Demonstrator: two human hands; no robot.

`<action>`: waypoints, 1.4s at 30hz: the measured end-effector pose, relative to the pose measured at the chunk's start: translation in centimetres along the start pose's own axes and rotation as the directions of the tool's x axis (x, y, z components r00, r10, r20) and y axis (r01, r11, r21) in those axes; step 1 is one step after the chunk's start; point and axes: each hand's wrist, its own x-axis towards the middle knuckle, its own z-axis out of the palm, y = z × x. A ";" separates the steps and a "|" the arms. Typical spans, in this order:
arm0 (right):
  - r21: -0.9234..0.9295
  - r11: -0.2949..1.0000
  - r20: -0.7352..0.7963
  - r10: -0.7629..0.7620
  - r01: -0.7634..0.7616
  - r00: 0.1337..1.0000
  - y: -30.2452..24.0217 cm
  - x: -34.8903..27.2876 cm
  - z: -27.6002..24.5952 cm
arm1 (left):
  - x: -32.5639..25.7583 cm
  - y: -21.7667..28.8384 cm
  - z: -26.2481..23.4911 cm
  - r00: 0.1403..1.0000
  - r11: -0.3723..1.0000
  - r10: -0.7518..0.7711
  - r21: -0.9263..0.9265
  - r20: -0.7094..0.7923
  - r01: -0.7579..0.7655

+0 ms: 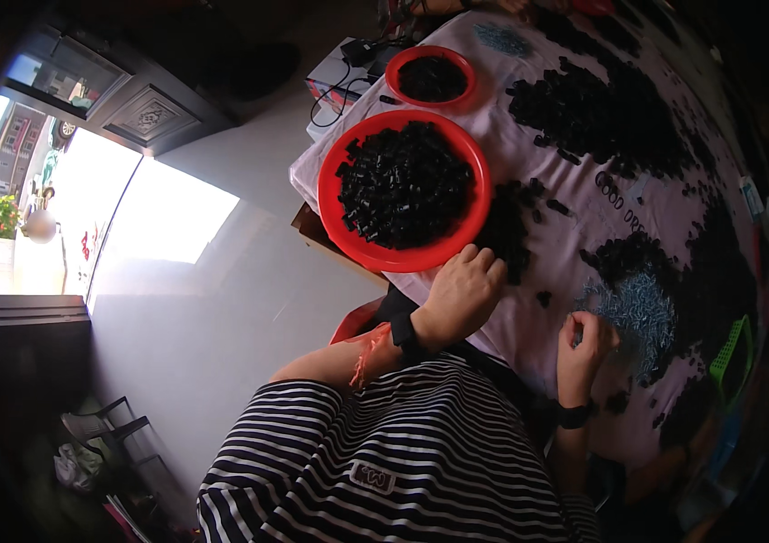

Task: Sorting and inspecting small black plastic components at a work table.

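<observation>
My left hand (461,294) is at the near right rim of a large red basin (333,213), with its fingers curled and their tips hidden. Small black plastic pieces (407,185) fill that basin, and more black pieces (508,226) lie on the cloth just past the left hand. To the right, my right hand (586,348) is closed beside a heap of small bluish-grey slender pieces (642,312). Thumb and fingers are bent together there; anything between them is too small or hidden to name.
A pink cloth (484,145) covers the table. A smaller red bowl (391,77) holds dark pieces at the back. Large black heaps (583,113) spread farther off, and a green plastic basket (731,357) stands at right. Another person's arm (443,6) shows at the top.
</observation>
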 end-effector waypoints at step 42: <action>0.514 0.841 0.130 0.118 -0.168 0.984 -5.2 1.2 -3.1 | -1.6 2.1 1.6 0.734 -0.140 0.093 -0.721 0.672 0.678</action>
